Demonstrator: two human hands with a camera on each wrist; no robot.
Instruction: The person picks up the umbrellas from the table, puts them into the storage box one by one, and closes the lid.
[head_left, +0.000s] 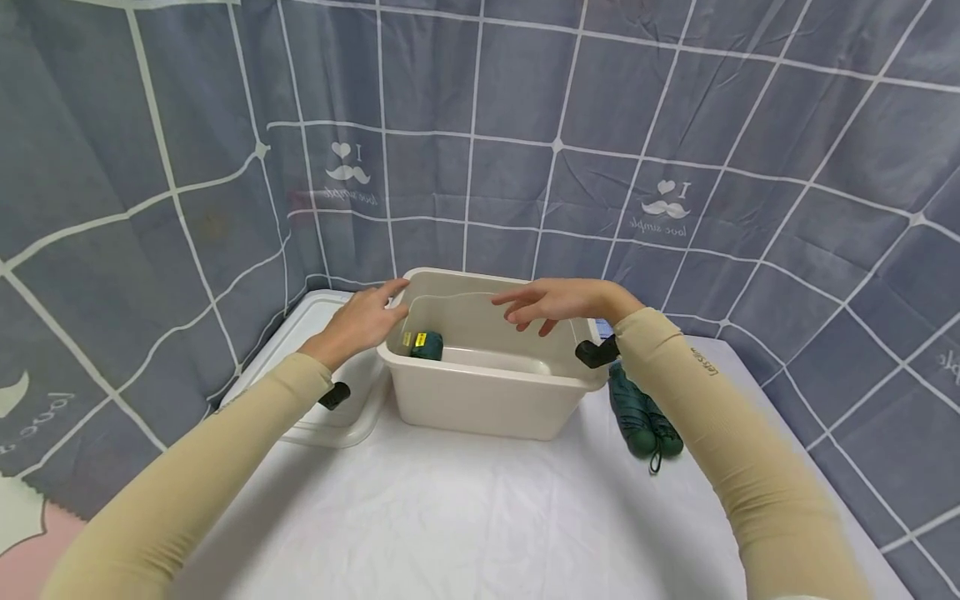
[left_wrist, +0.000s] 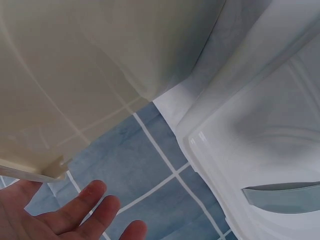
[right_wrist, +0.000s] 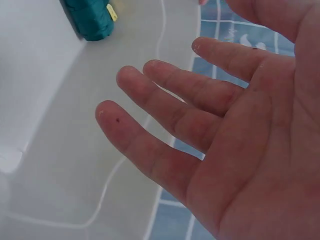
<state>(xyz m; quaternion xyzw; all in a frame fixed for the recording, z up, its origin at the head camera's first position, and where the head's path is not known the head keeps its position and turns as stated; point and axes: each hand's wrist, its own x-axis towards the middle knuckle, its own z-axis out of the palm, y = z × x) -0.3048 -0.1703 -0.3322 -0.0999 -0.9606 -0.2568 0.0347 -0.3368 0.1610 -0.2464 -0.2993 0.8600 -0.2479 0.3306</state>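
A beige plastic storage bin (head_left: 472,400) stands on the white-covered table. In it, by the left wall, lies a dark green rolled bundle (head_left: 427,346) with a yellow label; the right wrist view shows its teal end (right_wrist: 90,20). My left hand (head_left: 360,321) is at the bin's left rim, thumb by the rim and the other fingers (left_wrist: 100,212) spread loosely outside the wall. Palm down, my right hand (head_left: 551,302) hovers over the bin's far right part, its fingers (right_wrist: 172,117) extended and holding nothing.
The white lid (head_left: 315,321) lies left of the bin, partly behind my left arm. Two dark green rolled bundles (head_left: 641,417), one with a cord loop, lie to the right beside my right forearm. A grey-blue gridded curtain (head_left: 517,183) hangs behind the table.
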